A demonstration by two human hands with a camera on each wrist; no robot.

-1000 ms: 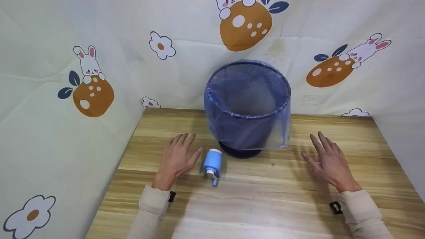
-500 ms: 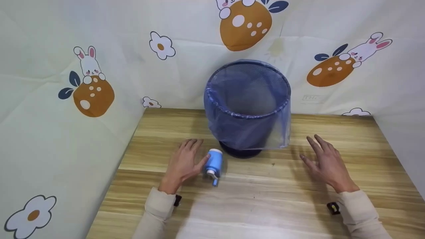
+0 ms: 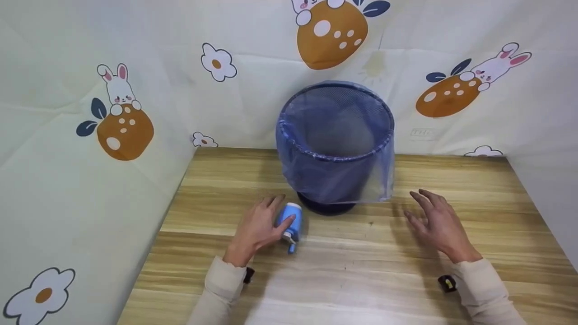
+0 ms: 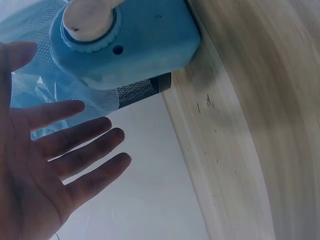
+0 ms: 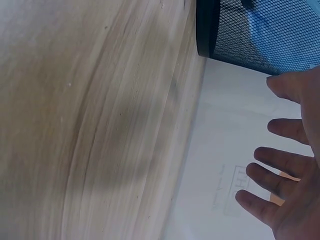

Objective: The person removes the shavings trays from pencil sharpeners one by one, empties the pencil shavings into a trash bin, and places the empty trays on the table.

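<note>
A blue hand-crank pencil sharpener [image 3: 290,213] with a pale end and a small crank lies on the wooden table, left of centre. My left hand [image 3: 258,226] is right beside it, fingers spread and thumb overlapping it in the head view. In the left wrist view, the sharpener's blue body [image 4: 150,42] shows past the spread fingers [image 4: 82,137], and the palm holds nothing. My right hand [image 3: 445,230] hovers over the table on the right, fingers loosely extended and nothing in them. The right wrist view shows those fingers [image 5: 280,160] apart from the wastebasket.
A dark mesh wastebasket [image 3: 329,180] lined with a translucent blue bag stands behind the sharpener, near the back wall. Pale cloth [image 3: 253,104] printed with rabbits, oranges and flowers covers the walls around the wooden table [image 3: 352,266].
My left hand has moved right and towards me, bringing its thumb from beside the sharpener to over it. The right hand has shifted slightly towards me and left. The sharpener stays put.
</note>
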